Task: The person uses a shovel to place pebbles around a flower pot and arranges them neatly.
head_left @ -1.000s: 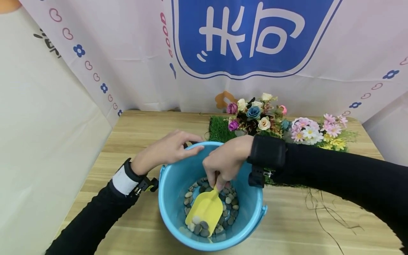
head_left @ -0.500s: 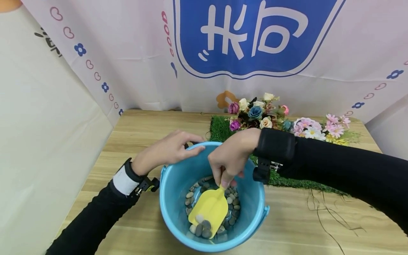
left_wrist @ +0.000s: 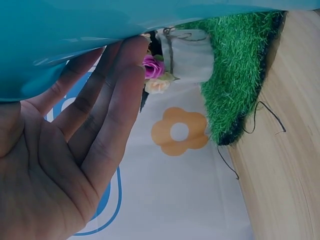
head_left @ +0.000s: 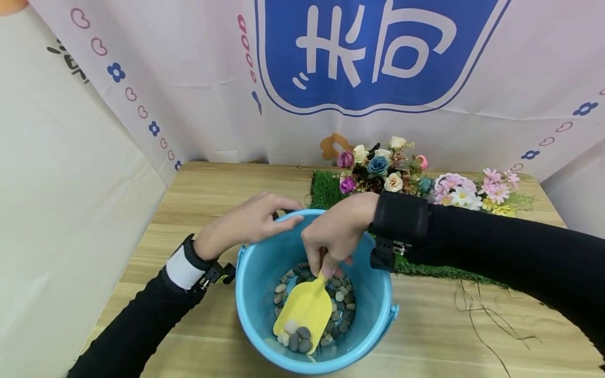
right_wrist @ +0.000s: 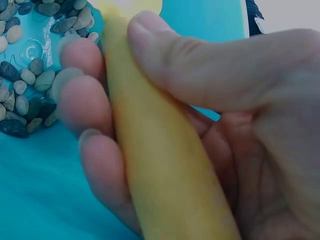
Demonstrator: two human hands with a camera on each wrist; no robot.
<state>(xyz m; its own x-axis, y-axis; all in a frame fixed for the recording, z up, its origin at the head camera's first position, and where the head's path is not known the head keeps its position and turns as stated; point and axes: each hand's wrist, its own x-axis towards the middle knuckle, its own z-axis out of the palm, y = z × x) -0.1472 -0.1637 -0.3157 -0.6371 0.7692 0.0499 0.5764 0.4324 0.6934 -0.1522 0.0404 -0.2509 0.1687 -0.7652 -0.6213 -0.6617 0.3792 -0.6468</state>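
Observation:
A light blue bucket (head_left: pixel 255 336) stands on the table with pebbles (head_left: pixel 348 316) over its bottom. At its far left rim my left hand (head_left: pixel 250 218) holds on, thumb over the edge and fingers (left_wrist: pixel 107 132) along the outer wall. My right hand (head_left: pixel 336 231) reaches into the bucket and grips the handle (right_wrist: pixel 155 135) of a yellow toy shovel (head_left: pixel 309 304). The right wrist view shows the thumb on one side of that handle and the fingertips round the other. The shovel's blade slants down toward the near wall, with several grey and white pebbles at its front end.
Behind the bucket lies a mat of artificial grass (head_left: pixel 326 190) bearing flower bunches (head_left: pixel 378 168) (head_left: pixel 465 191). Loose dark strands (head_left: pixel 491 320) lie on the wooden table (head_left: pixel 222 184) at right. A printed cloth (head_left: pixel 203 105) hangs behind.
The shovel and my right hand shifted slightly right, then back left and a little down. Pebbles stay at the blade's front. My left hand keeps its place on the rim.

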